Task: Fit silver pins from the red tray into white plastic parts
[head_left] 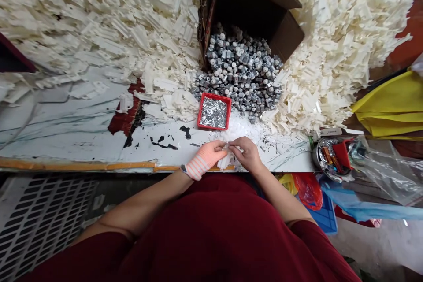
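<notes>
Just nearer the body than the red square plastic tray [229, 115] of silvery metal pins [213, 113], likely kept close for reach, the orange-striped gloved left hand [208, 156] steadies a slim white plastic piece [224, 162], right hand [247, 153] pinching its top.

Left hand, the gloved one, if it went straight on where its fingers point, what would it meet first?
Most likely the right hand, whose fingertips are right beside those of the left hand, by a white piece; exact depth there is unclear.
</notes>
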Motion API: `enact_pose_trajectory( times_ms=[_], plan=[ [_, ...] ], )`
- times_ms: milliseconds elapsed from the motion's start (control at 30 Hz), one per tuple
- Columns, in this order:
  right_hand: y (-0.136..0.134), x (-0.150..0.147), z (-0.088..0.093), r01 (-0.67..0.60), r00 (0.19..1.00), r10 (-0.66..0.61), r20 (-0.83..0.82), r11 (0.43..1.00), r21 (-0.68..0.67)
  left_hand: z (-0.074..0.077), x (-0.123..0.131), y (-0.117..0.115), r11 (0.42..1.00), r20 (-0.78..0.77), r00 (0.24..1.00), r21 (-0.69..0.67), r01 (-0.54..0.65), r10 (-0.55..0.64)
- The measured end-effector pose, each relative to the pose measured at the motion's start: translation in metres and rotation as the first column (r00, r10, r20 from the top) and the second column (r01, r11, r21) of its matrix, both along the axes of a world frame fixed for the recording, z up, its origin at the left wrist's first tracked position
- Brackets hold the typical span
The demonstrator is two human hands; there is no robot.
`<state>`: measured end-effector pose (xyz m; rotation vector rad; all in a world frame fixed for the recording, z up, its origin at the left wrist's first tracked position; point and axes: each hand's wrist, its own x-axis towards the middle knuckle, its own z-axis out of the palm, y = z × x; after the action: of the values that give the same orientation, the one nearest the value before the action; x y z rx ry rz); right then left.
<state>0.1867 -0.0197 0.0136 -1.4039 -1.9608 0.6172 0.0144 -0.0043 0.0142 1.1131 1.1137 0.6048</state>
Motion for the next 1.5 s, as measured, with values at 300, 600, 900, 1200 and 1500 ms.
enact_pose_trajectory(
  times_ms=[300,600,900,1200,1500],
  plan=[
    [0.084,0.023,-0.007,0.182,0.963,-0.120,0.240,0.950,-0.256,0.001,-0.007,0.001,0.998,0.070,0.996,-0.010,0.059,-0.058],
    [0.135,0.035,-0.007,0.460,0.823,-0.326,0.465,0.863,-0.210,-0.004,-0.015,0.007,0.982,0.209,0.975,-0.187,-0.037,0.077],
    [0.023,-0.015,0.014,0.106,0.986,-0.107,0.129,0.994,0.011,0.009,0.004,0.015,0.905,0.297,0.871,-0.295,-0.307,0.392],
    [0.001,-0.009,0.003,0.092,0.981,-0.116,-0.153,0.983,-0.159,0.023,-0.002,0.011,0.932,0.258,0.913,-0.264,-0.248,0.316],
    [0.090,0.096,-0.021,0.689,0.413,-0.828,-0.379,0.556,-0.464,0.008,-0.001,0.012,0.950,0.333,0.917,-0.285,-0.123,0.219]
  ],
)
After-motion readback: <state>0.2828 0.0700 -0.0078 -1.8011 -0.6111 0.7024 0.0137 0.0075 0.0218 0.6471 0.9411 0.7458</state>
